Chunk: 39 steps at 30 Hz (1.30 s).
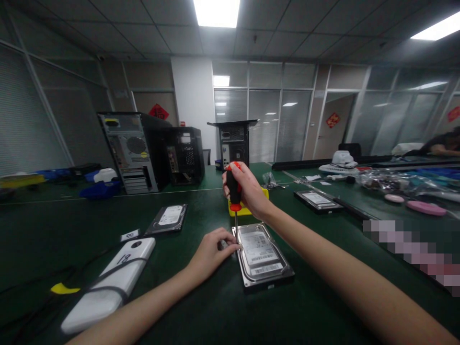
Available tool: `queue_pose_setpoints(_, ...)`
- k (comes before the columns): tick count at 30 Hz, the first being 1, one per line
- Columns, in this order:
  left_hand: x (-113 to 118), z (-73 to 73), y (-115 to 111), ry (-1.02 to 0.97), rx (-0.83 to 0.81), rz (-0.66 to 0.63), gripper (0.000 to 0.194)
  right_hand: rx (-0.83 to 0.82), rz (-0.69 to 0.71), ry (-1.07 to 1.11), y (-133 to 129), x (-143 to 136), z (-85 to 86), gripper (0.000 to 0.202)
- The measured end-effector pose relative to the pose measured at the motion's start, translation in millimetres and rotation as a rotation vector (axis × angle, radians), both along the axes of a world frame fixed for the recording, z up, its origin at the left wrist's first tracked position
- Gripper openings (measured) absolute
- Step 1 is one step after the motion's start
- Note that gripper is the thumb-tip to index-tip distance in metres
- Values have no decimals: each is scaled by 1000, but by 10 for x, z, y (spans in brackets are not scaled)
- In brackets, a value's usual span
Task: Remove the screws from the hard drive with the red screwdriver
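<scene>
A hard drive (259, 248) with a white label lies flat on the green table in front of me. My right hand (244, 184) is wrapped round the red and black handle of a screwdriver (235, 196). The screwdriver stands upright, its shaft pointing down at the drive's left edge. Beside the tip, my left hand (217, 247) rests at that same edge, thumb and forefinger brought together near the shaft. Whatever lies between those fingertips is too small to make out. Partly hidden behind my right hand is a yellow plastic object (244, 210).
Two more hard drives lie on the table, one at left (170, 216) and one at right (319, 200). A white power bank (111, 282) with black straps sits at front left. Computer cases (134, 153) stand at the back. Plastic-wrapped items (391, 184) and pink pieces (426, 207) lie right.
</scene>
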State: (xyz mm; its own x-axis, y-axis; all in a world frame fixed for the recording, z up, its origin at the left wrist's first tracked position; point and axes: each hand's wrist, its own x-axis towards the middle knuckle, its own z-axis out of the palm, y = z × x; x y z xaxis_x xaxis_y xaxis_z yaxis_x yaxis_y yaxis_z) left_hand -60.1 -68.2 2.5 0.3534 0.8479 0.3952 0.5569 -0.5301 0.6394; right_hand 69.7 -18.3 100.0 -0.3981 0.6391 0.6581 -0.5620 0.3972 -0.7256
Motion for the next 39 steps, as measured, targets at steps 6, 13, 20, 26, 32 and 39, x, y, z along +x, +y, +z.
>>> queue_pose_setpoints(6, -37, -25, 10, -29, -109, -28, 20, -4, -30, -11, 28, 10, 6, 24)
queue_pose_setpoints(13, -63, -44, 8, -28, -163, 0, 22, -7, -46, -10, 31, 19, 15, 25)
queue_pose_setpoints(20, -80, -61, 9, -7, -142, 15, 22, 2, -44, -8, 19, 20, 9, 24)
queue_pose_setpoints(26, -73, -59, 1, -19, -138, 13, 19, 4, -46, -8, 18, 20, 1, 24)
queue_pose_setpoints(32, -67, -46, -11, -30, -146, 7, 19, 4, -46, -21, 6, 17, 12, 25)
queue_pose_setpoints(39, -68, -55, -7, -15, -131, 6, 20, 31, -57, -6, 17, 13, 9, 23)
